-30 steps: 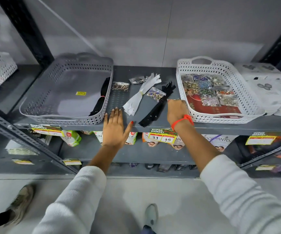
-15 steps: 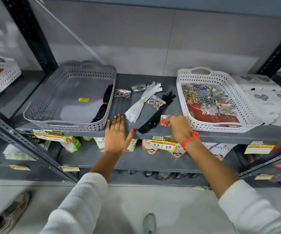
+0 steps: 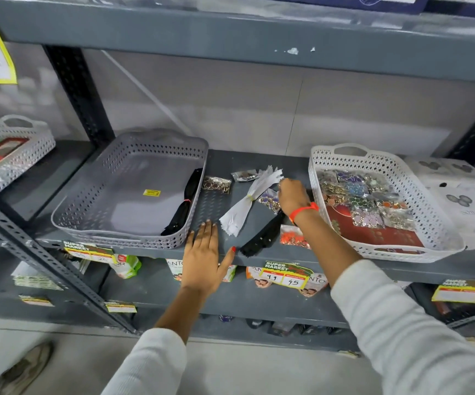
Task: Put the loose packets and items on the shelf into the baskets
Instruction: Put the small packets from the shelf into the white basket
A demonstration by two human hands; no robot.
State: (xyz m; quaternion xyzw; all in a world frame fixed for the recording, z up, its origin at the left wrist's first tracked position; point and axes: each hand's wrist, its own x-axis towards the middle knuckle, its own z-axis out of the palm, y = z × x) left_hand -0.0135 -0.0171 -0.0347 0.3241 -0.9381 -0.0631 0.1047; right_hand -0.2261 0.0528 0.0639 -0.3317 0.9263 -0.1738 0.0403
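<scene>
A grey basket [image 3: 116,238] stands on the left of the shelf [image 3: 259,163], with a black zipper bundle [image 3: 183,206] along its right wall. On the right, a white basket [image 3: 384,250] holds several jewellery packets. Between them lie a bead packet [image 3: 216,183], a clear packet [image 3: 245,175], a white zipper bundle [image 3: 245,203], a purple-and-gold packet [image 3: 267,198], a second black zipper bundle [image 3: 262,238] and an orange packet [image 3: 293,238]. My left hand [image 3: 205,258] rests flat on the shelf's front edge. My right hand [image 3: 292,195] covers the purple-and-gold packet, its fingers curled and hiding any grip.
White boxes [image 3: 458,195] sit right of the white basket. Another white basket [image 3: 17,149] stands in the bay to the left, behind a black post [image 3: 79,95]. An upper shelf [image 3: 230,27] hangs overhead. Price tags [image 3: 284,276] and product pouches line the shelf below.
My right hand left the orange packet at the shelf's front and moved back onto the purple-and-gold packet. My left hand stayed flat. The view tilted upward.
</scene>
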